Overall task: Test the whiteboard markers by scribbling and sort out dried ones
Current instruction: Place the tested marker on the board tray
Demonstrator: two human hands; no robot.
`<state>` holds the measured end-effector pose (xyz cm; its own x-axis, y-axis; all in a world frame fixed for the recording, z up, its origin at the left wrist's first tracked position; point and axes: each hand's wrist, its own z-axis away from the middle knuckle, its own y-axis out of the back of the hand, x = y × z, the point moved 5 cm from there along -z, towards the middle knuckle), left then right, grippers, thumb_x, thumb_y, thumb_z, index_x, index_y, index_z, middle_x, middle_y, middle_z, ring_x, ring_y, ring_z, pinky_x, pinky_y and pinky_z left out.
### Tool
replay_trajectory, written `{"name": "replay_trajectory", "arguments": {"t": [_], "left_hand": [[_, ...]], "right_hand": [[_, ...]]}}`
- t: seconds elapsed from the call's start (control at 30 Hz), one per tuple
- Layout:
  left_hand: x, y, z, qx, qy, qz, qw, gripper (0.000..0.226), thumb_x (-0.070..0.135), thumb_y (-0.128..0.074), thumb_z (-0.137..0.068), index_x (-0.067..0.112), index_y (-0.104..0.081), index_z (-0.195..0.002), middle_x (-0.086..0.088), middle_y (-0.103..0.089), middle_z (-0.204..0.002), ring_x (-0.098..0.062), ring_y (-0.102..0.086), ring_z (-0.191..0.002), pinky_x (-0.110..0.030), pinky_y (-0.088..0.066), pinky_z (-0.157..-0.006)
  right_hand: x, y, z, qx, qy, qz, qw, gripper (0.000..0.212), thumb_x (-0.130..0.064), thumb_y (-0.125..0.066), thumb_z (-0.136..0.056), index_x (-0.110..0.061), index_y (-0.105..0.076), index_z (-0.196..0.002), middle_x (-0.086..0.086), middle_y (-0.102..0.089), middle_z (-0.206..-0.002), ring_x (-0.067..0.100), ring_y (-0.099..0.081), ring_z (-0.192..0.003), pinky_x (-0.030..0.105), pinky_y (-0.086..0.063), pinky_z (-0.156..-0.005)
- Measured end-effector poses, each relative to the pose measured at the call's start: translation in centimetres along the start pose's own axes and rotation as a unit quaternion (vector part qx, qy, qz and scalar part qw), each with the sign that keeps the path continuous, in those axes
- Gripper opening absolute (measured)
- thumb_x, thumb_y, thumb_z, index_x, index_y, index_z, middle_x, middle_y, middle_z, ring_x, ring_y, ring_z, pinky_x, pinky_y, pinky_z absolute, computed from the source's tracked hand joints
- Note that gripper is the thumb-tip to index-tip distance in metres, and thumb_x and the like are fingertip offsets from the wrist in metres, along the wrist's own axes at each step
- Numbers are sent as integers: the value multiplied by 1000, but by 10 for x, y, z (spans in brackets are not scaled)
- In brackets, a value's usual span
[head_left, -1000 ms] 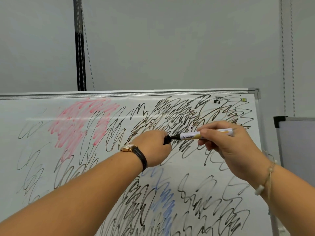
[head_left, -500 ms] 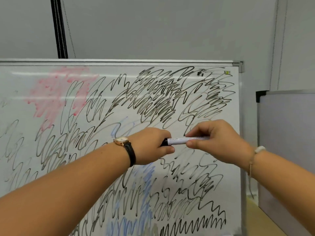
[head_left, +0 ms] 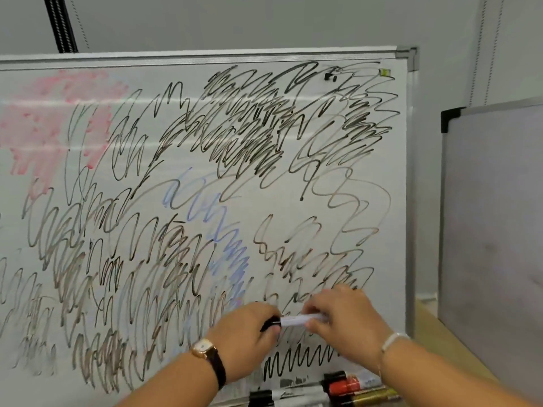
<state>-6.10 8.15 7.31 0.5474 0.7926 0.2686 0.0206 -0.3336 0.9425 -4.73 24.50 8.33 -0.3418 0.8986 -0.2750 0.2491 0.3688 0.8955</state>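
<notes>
i see left hand (head_left: 249, 333) gripping the black cap (head_left: 271, 322), right hand (head_left: 343, 320) pinching the marker (head_left: 296, 319) barrel, before the whiteboard (head_left: 293, 207).

Single view: head-worn wide-angle camera. Faces forward and slightly down, near the whiteboard (head_left: 279, 207), which fills left and centre. Wall (head_left: 264, 22) along the top; second board (head_left: 493, 201) at right edge; left hand (head_left: 249, 330), right hand (head_left: 346, 318) low centre.
</notes>
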Motion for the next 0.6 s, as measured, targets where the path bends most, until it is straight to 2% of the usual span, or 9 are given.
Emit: {"name": "replay_trajectory", "arguments": {"t": [0.07,0.13,0.2,0.3,0.37,0.43,0.47,0.5,0.6], "left_hand": [[-15,-26,9,2,30,9,999,26,33,-44,-98,37,-50,-123,15,-52,-112,-4,-49,-100,-19,-40,-86],[-29,-51,15,-14,57,2,998,31,30,-43,-99,36,-51,-128,15,-51,-123,-4,-47,-113,-14,-33,-88],[-40,-70,19,-44,85,-5,995,30,29,-42,-99,35,-54,-127,12,-52,-127,-7,-47,-117,-15,-32,-88],[-48,-88,21,-84,101,-19,991,31,32,-43,-99,34,-54,-127,8,-51,-130,-11,-48,-119,-19,-35,-94],[-52,-97,21,-98,101,-31,990,32,31,-44,-98,33,-54,-129,6,-50,-131,-12,-49,-120,-19,-36,-95],[-55,-104,22,-108,104,-33,988,34,27,-44,-98,33,-54,-130,5,-51,-132,-13,-49,-120,-18,-36,-97],[-57,-107,23,-109,107,-32,988,35,25,-44,-98,33,-54,-131,4,-51,-132,-13,-50,-120,-19,-37,-98],[-59,-109,23,-107,110,-31,988,37,23,-43,-98,34,-53,-131,4,-52,-132,-14,-50,-120,-20,-38,-99],[-60,-110,27,-103,107,-31,988,40,16,-42,-96,32,-53,-131,3,-52,-131,-14,-51,-118,-23,-39,-101]], "right_hand": [[7,-35,12,-9,7,42,999,26,-52,-47,-92,-39,-58,-112,-22,-53,-102,4,-37,-100,28,-29,-89],[12,-67,21,-40,-6,45,998,31,-52,-45,-93,-39,-56,-118,-23,-50,-111,6,-33,-105,31,-24,-88],[16,-95,24,-67,-12,62,996,35,-51,-44,-93,-38,-53,-124,-21,-50,-121,9,-34,-113,35,-22,-89],[21,-122,21,-96,-23,72,993,37,-49,-45,-93,-38,-52,-128,-18,-51,-125,13,-34,-117,37,-19,-81],[20,-131,20,-84,-10,69,994,33,-51,-54,-87,-42,-60,-119,-21,-57,-115,14,-43,-110,36,-20,-77],[22,-138,20,-54,2,85,995,25,-58,-69,-61,-49,-69,-85,-28,-60,-82,7,-55,-82,29,-26,-68],[23,-141,21,-48,-4,102,994,25,-60,-71,-48,-50,-68,-70,-29,-56,-69,3,-54,-69,25,-29,-64],[24,-144,21,-30,0,121,992,26,-61,-73,-41,-48,-66,-63,-29,-54,-64,2,-53,-63,23,-32,-60],[22,-149,23,-22,-5,126,992,35,-57,-83,-35,-41,-65,-60,-24,-54,-63,4,-54,-61,24,-43,-54]]}}
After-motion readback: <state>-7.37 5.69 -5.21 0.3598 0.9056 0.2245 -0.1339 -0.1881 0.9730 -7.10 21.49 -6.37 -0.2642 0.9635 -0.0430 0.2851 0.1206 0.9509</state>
